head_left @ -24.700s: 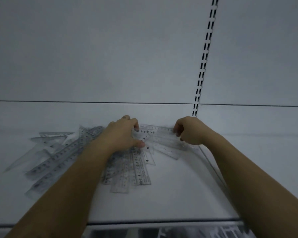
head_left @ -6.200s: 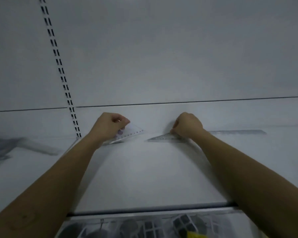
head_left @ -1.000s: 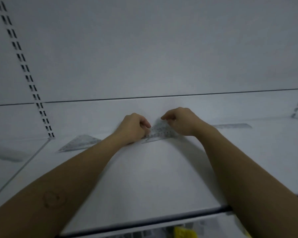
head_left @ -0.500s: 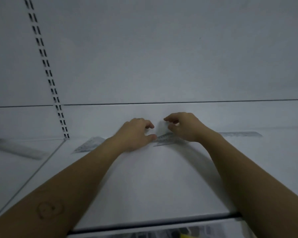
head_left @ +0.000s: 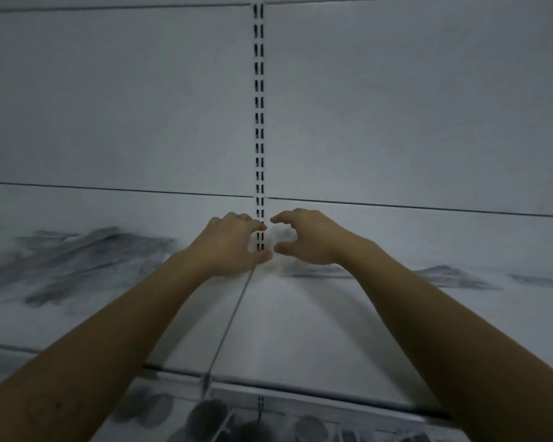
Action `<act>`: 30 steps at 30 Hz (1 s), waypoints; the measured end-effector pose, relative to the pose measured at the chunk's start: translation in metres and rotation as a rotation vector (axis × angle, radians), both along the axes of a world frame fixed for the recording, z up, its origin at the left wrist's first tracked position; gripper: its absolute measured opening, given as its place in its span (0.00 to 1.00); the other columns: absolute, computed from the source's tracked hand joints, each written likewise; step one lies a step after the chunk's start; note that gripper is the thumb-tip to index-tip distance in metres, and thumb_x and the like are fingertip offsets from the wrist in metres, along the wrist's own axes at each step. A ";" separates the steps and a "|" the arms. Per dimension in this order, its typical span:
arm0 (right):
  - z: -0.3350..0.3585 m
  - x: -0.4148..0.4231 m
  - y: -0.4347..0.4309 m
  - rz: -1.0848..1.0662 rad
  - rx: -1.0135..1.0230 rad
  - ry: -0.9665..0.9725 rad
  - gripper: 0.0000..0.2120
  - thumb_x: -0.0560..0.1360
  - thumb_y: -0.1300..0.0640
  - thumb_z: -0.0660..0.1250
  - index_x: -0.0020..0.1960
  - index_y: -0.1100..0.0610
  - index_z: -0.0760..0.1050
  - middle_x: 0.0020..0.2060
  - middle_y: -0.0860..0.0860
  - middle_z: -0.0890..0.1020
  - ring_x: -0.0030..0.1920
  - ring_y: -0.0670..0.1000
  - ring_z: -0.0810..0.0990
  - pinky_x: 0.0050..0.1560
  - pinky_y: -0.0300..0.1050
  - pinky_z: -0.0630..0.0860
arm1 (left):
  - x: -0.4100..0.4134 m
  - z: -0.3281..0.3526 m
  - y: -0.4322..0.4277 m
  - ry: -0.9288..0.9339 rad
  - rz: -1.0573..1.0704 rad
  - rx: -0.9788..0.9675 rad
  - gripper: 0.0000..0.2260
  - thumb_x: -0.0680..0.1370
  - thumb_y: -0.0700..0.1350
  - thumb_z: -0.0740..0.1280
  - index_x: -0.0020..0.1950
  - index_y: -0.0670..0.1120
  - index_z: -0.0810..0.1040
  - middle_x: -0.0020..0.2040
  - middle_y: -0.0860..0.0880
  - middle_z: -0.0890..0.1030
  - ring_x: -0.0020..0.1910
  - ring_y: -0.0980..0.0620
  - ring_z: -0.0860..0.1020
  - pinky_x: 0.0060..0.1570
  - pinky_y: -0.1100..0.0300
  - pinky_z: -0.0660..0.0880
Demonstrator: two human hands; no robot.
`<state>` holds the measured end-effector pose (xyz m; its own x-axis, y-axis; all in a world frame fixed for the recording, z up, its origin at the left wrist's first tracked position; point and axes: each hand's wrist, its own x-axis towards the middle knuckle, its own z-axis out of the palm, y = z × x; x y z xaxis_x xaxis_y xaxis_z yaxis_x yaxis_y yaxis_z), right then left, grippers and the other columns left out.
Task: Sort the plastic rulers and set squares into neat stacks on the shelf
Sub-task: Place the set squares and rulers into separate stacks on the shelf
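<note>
1. Across the lower half runs a white shelf (head_left: 300, 330), split by a thin seam (head_left: 233, 317). Behind it is a plain grey back wall (head_left: 109, 106) with a slotted metal strip (head_left: 258, 122) running straight up the middle.
2. A messy pile of rulers (head_left: 77, 266) lies on the left part, just a grey smear from blur. A near stack (head_left: 313, 272) and a far stack (head_left: 450, 277) lie flat on the right part.
3. The left hand (head_left: 230, 247) and right hand (head_left: 310, 237) hover close together in front of the strip. Fingers are loosely curved, gripping nothing I can make out.
</note>
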<state>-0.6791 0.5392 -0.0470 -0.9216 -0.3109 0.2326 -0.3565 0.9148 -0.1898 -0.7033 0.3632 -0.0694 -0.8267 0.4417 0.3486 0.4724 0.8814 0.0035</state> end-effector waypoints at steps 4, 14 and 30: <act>-0.008 -0.019 -0.073 0.074 0.063 -0.080 0.28 0.75 0.44 0.67 0.72 0.51 0.65 0.69 0.51 0.71 0.66 0.54 0.71 0.65 0.49 0.68 | -0.003 -0.010 -0.088 -0.043 0.133 0.013 0.27 0.74 0.64 0.62 0.70 0.56 0.68 0.70 0.51 0.70 0.67 0.49 0.67 0.66 0.49 0.64; -0.039 -0.064 -0.173 -0.118 0.215 -0.160 0.21 0.78 0.47 0.62 0.67 0.56 0.71 0.63 0.54 0.76 0.62 0.57 0.75 0.62 0.53 0.73 | -0.006 -0.025 -0.231 -0.174 0.214 0.159 0.23 0.74 0.60 0.67 0.66 0.52 0.74 0.64 0.50 0.75 0.60 0.50 0.74 0.58 0.59 0.69; -0.050 -0.061 -0.160 -0.282 -0.121 -0.060 0.21 0.72 0.52 0.73 0.62 0.55 0.77 0.57 0.52 0.79 0.57 0.53 0.76 0.55 0.41 0.70 | -0.005 -0.045 -0.248 -0.022 0.214 0.183 0.30 0.68 0.68 0.56 0.65 0.56 0.73 0.65 0.52 0.72 0.66 0.48 0.69 0.66 0.46 0.61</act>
